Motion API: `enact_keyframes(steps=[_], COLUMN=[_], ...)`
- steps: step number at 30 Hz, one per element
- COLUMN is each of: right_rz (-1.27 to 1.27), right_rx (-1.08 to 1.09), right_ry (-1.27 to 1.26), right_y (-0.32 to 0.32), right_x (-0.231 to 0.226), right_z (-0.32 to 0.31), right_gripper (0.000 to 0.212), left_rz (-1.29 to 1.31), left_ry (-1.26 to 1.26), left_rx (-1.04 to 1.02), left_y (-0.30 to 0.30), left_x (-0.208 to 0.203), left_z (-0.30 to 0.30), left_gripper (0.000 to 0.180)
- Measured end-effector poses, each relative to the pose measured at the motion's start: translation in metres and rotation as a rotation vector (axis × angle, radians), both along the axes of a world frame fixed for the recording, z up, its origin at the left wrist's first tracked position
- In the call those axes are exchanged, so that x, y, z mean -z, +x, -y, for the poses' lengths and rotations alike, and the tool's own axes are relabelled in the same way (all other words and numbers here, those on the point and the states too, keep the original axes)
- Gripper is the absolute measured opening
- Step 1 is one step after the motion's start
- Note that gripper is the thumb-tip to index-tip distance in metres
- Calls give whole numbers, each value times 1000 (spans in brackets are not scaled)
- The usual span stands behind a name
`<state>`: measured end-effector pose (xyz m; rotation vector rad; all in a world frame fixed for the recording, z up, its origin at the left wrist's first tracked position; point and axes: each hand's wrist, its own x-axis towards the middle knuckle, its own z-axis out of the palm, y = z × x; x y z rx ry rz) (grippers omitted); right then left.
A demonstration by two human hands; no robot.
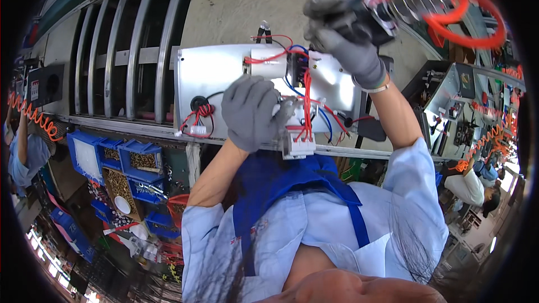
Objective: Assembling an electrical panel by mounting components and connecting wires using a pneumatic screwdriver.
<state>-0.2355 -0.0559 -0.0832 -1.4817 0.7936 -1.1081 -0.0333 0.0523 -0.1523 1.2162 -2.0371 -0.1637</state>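
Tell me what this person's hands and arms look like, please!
The left hand and right hand both wear grey gloves. A thin pale band circles the right wrist at the glove's edge. The forearms are bare, and light blue sleeves end around the elbows.

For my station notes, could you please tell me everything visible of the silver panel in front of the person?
The silver panel looks like shiny metal, roughly rectangular, and lies on the bench. It carries a white block and red, blue and black wires, some bundled near its left end. The gloved left hand covers part of it; contact is unclear.
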Motion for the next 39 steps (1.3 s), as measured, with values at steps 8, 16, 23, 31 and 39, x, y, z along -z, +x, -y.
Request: enact_keyframes(steps=[8,16,23,31,39], right_rz=[310,37,-956,-1059,-498], right_rx=[261,-208,380,506,163], right_ry=[-126,580,660,-13,-242], right_y=[-47,-270,-247,-237,-152], right_x=[-109,-53,223,196,-48], right_z=[-22,-19,-74,-86,-183], right_gripper=[32,35,42,49,73], left_rz=[-535,-923,-1094,-2001,-1589], left_ry=[427,650,782,1089,1167], left_rx=[-342,-155,-299,531,298], left_y=[9,-65,-86,-103,-190], left_x=[36,74,48,-14,-49], left_z=[-132,-160,-168,-175,-95], left_gripper=[82,107,103,89,62])
